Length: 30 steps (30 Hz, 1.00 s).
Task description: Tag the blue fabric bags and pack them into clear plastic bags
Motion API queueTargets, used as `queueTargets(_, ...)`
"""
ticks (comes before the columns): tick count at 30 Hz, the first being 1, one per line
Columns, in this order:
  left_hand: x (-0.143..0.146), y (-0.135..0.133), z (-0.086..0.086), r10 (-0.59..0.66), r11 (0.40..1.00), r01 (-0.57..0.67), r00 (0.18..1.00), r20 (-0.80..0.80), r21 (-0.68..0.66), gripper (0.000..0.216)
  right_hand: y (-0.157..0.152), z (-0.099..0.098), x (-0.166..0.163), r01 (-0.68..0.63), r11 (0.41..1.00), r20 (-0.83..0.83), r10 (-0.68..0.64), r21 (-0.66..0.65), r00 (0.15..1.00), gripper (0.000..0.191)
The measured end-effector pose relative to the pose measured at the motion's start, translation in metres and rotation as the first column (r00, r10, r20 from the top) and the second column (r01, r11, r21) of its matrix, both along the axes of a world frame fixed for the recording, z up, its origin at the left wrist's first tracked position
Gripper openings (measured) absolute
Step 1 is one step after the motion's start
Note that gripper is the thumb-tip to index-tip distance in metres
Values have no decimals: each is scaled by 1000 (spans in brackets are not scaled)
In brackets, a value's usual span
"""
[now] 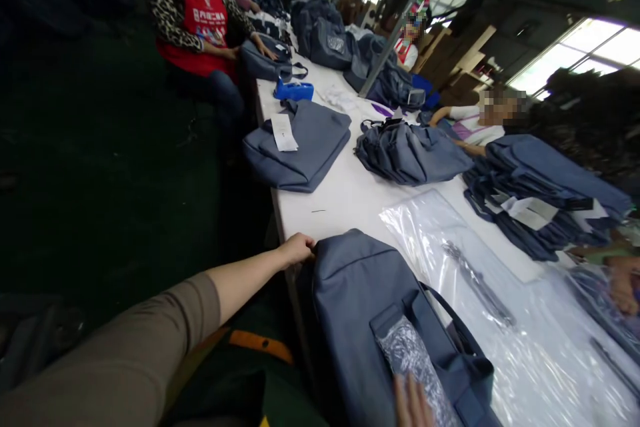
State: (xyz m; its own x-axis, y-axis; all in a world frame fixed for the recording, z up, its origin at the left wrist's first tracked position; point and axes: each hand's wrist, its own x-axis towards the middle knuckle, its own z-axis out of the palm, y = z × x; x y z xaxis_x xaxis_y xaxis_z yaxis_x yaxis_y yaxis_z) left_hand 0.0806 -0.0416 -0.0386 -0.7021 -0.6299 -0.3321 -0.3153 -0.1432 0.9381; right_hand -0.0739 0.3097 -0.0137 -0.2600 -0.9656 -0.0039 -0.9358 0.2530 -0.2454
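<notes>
A dark blue-grey bag lies in front of me at the near edge of the table. My left hand is closed on the bag's far left corner, the fingertips partly hidden. At the bottom of the view my right hand rests with fingers stretched out on a plastic-wrapped bundle on the bag's front. The bag's handle lies along its right side. Just beyond, another blue-grey bag with a white tag lies flat on the table.
Clear plastic bags cover the table to my right. Stacked blue-grey bags and a gathered bag lie beyond. A blue tape dispenser stands near the left edge. Co-workers sit around the table; a metal post rises from it.
</notes>
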Motion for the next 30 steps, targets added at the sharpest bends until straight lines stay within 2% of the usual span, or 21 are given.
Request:
queueTargets(4, -2, 0, -9, 66, 994, -58, 995, 81, -91, 23, 6, -58, 40, -98, 992, -207, 114, 84, 972, 91)
queueTargets(6, 4, -5, 1, 79, 981, -64, 994, 77, -182, 18, 5, -77, 47, -122, 983, -241, 152, 135, 958, 95)
queueTargets(8, 11, -7, 30, 89, 948, -78, 996, 22, -309, 7, 4, -82, 49, -113, 980, -229, 149, 163, 962, 95)
queueTargets(10, 15, 0, 73, 72, 888, -107, 993, -94, -447, 21, 3, -74, 53, -84, 982, -210, 120, 172, 970, 93)
queueTargets(11, 14, 8, 95, -3, 844, -87, 986, -167, -530, 30, 2, -66, 57, -72, 981, -197, 107, 179, 975, 93)
queueTargets(12, 11, 19, 114, -153, 780, -27, 961, -231, -626, 36, 0, -58, 62, -56, 981, -181, 90, 185, 979, 92)
queueTargets(13, 6, 32, 127, -380, 666, 78, 891, -249, -741, 41, -3, -49, 67, -43, 980, -160, 75, 193, 984, 91)
queueTargets(14, 0, 45, 132, -583, 538, 181, 785, -209, -823, 46, -7, -40, 73, -30, 979, -133, 57, 199, 989, 89)
queueTargets(15, -6, 58, 128, -740, 397, 282, 661, -123, -874, 49, -11, -31, 78, -21, 979, -102, 43, 203, 994, 87)
queueTargets(16, -13, 68, 117, -826, 288, 379, 563, -27, -879, 52, -15, -22, 82, -15, 979, -68, 29, 203, 997, 85)
queueTargets(17, -19, 74, 100, -858, 226, 481, 511, 62, -847, 50, -18, -12, 84, -9, 981, -30, 15, 195, 999, 81)
queueTargets(19, -33, 78, 59, -856, 148, 639, 465, 225, -755, 49, -16, 8, 82, -15, 986, 79, 2, 164, 997, 71)
queueTargets(21, -45, 72, 27, -851, 121, 661, 453, 265, -741, 50, 3, 28, 72, 33, 996, 178, -48, 84, 983, 54)
queueTargets(22, -50, 68, 18, -849, 108, 661, 449, 277, -743, 51, 19, 36, 65, 105, 994, 181, -109, 31, 977, 47)
queueTargets(24, -56, 62, 13, -845, 72, 666, 436, 310, -742, 51, 60, 46, 52, 313, 949, 81, -309, -45, 948, 40)
queueTargets(26, -56, 62, 19, -836, 30, 683, 417, 356, -730, 51, 101, 43, 44, 470, 882, -50, -470, -30, 881, 40)
queueTargets(28, -49, 65, 28, -824, -12, 715, 389, 412, -699, 52, 131, 32, 45, 514, 855, -84, -508, 69, 857, 42)
queueTargets(30, -38, 68, 32, -807, -52, 756, 353, 473, -653, 57, 147, 22, 55, 479, 865, -38, -479, 150, 877, 45)
